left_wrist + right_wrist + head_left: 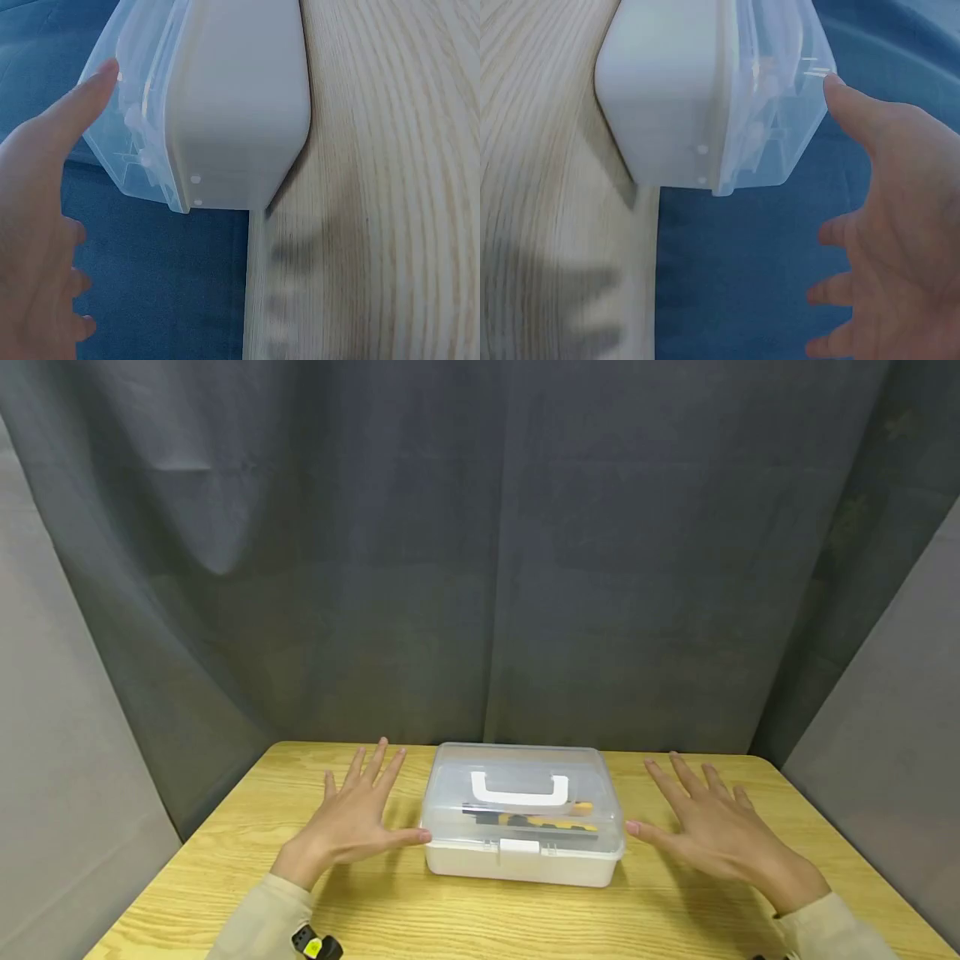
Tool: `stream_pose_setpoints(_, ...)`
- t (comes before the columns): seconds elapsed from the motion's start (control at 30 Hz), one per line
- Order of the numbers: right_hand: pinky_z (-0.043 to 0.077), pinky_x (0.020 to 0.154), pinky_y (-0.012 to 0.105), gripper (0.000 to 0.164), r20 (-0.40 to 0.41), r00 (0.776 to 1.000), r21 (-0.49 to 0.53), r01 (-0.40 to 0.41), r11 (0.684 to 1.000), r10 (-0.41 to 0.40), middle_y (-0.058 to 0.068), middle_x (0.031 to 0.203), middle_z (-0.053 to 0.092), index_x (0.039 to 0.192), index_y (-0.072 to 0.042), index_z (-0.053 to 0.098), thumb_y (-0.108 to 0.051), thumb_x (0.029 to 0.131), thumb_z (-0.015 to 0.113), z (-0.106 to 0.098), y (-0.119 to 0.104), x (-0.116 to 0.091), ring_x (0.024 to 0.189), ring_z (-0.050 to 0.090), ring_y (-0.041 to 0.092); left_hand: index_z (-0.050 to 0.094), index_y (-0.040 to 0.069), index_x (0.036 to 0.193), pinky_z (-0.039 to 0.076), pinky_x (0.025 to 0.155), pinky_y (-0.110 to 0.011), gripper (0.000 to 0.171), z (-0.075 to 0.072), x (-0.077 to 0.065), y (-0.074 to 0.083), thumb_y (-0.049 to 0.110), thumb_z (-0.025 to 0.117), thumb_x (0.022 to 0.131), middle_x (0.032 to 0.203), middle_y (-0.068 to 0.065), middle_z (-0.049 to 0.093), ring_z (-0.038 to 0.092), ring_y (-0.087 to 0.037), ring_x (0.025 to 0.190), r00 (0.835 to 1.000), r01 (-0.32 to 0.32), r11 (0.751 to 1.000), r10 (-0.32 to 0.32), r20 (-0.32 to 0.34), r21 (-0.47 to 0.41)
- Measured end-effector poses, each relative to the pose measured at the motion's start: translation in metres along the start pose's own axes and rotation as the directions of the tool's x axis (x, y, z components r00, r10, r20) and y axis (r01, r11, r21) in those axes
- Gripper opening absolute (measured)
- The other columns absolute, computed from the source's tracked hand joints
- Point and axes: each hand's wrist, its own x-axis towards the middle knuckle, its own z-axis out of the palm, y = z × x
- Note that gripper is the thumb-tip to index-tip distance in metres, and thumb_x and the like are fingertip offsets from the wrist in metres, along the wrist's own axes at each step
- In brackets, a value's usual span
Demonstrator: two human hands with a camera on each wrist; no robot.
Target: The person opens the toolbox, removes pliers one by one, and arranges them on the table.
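A white plastic storage box (555, 867) with a clear lid and a white carry handle (517, 797) sits on the table, its lid down and its front latch (519, 847) over the rim. Through the lid, dark and yellow items (540, 821) show, blurred by the plastic. To the left of the box, my left hand (351, 818) is spread above the table, thumb tip close to the lid's corner. My right hand (716, 831) is spread likewise on the other side, thumb pointing at the box. Neither hand grips anything.
The box stands on a light wood table (480, 922), near its far edge. Behind hangs a dark grey curtain (600, 568), and pale panels (60, 693) flank both sides. A dark band with a yellow mark (313, 947) is on the left sleeve.
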Motion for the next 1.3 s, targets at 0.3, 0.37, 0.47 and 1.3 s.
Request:
stream_pose_setpoints(0.3,0.029,0.1,0.081,0.091,-0.046,0.996,-0.01,0.073,0.997,-0.074,0.026,0.163,0.03,0.162,-0.009,0.034,-0.071,0.097,0.053,-0.011,-0.016,-0.004,0.137,0.031,0.065,0.012,0.021,0.168,0.009,0.108,-0.082,0.122,0.0,0.002,0.004,0.092,0.054,0.078,0.172,-0.01,0.001,0.006,-0.042,0.154,0.997,-0.056,0.998,0.055,-0.051,-0.002)
stream_pose_setpoints(0.37,0.031,0.1,0.079,0.09,-0.062,0.993,-0.009,0.101,0.995,-0.101,0.025,0.163,0.031,0.162,-0.008,0.035,-0.069,0.098,0.053,-0.013,-0.021,-0.005,0.137,0.034,0.063,0.011,0.021,0.168,0.009,0.109,-0.082,0.122,-0.001,0.002,0.005,0.091,0.054,0.078,0.172,-0.009,0.001,0.006,-0.041,0.154,0.996,-0.063,0.998,0.062,-0.056,-0.018)
stream_pose_setpoints(0.47,0.035,0.1,0.076,0.088,-0.105,0.984,-0.013,0.144,0.99,-0.144,0.023,0.162,0.034,0.161,-0.007,0.037,-0.067,0.099,0.054,-0.013,-0.029,-0.007,0.137,0.039,0.058,0.011,0.022,0.168,0.01,0.109,-0.081,0.12,-0.002,0.001,0.008,0.089,0.055,0.079,0.172,-0.007,0.002,0.008,-0.039,0.155,0.995,-0.081,0.995,0.077,-0.066,-0.064)
stream_pose_setpoints(1.3,0.049,0.053,0.02,0.007,-0.34,0.898,0.533,0.428,0.73,-0.279,-0.014,0.08,0.067,0.096,-0.015,0.074,-0.02,0.099,0.072,0.03,-0.116,-0.016,0.06,0.054,0.001,0.053,0.01,0.15,0.033,0.112,-0.065,0.07,0.032,0.015,0.031,0.035,0.081,0.09,0.161,-0.011,0.04,0.036,-0.03,0.147,0.92,-0.372,0.764,0.228,-0.318,-0.527)
